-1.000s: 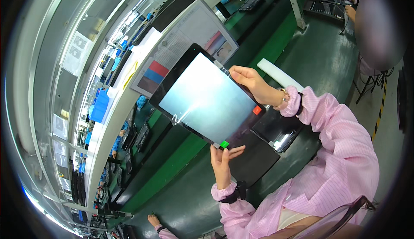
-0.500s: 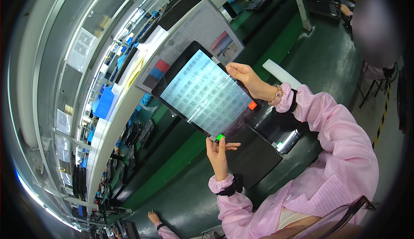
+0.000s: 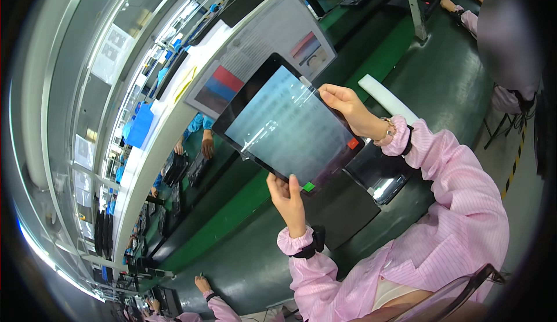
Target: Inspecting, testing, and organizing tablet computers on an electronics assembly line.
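Observation:
Raised above the bench, a black-framed tablet (image 3: 290, 121) shows a pale, lit screen with blurred rows on it. A green sticker and an orange-red sticker mark its nearer corners. My left hand (image 3: 286, 200) grips its lower left edge, thumb in front and the other fingers partly hidden behind. On the opposite edge, my right hand (image 3: 352, 112) holds it with the thumb along the frame, its fingers out of sight behind. Below the right forearm, a second glossy black tablet (image 3: 380, 177) lies on a dark mat (image 3: 339, 214).
A white foam bar (image 3: 386, 98) lies on the green bench (image 3: 435, 87) beyond my right wrist. Behind the tablet stands a printed board (image 3: 270, 37). A metal post (image 3: 413, 8) rises at the far side. Co-workers' hands show at the left, lower left and upper right.
Both hands have shifted the tablet slightly right. My left hand has slid from the green-stickered corner up along the edge. The screen's dark characters have faded to a blur.

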`<action>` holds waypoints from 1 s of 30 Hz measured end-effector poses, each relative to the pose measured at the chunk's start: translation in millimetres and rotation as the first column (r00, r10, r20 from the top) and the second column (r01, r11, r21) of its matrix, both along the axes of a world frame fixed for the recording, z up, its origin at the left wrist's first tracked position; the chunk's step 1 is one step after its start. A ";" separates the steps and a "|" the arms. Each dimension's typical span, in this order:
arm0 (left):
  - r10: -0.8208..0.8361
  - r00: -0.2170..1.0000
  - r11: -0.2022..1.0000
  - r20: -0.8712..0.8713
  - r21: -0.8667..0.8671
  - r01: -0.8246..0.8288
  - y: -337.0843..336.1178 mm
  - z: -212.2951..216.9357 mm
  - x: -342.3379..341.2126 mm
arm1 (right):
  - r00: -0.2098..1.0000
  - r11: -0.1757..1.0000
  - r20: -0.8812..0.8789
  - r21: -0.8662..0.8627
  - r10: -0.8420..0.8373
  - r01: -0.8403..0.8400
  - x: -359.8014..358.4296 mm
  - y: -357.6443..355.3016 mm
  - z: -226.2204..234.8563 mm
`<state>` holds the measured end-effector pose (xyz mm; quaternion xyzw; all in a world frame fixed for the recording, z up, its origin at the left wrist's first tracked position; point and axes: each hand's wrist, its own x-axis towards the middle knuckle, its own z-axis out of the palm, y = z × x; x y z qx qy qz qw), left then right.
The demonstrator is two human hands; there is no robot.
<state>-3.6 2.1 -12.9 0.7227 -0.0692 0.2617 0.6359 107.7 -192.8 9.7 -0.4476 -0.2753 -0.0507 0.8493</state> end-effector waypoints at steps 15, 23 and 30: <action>-0.259 0.959 0.965 -0.112 -0.073 0.252 3.9 12.1 -21.0 | 1.000 1.000 -0.026 0.015 -0.003 0.003 -17.4 -8.3 -2.1; -0.273 0.931 0.961 -0.243 -0.106 0.255 9.0 -13.4 -14.1 | 1.000 1.000 -0.027 0.026 0.012 -0.012 16.7 12.7 5.0; -0.292 0.927 0.955 -0.234 -0.120 0.270 12.7 -6.7 -8.1 | 0.997 0.996 -0.029 0.056 0.065 -0.063 22.3 18.2 5.4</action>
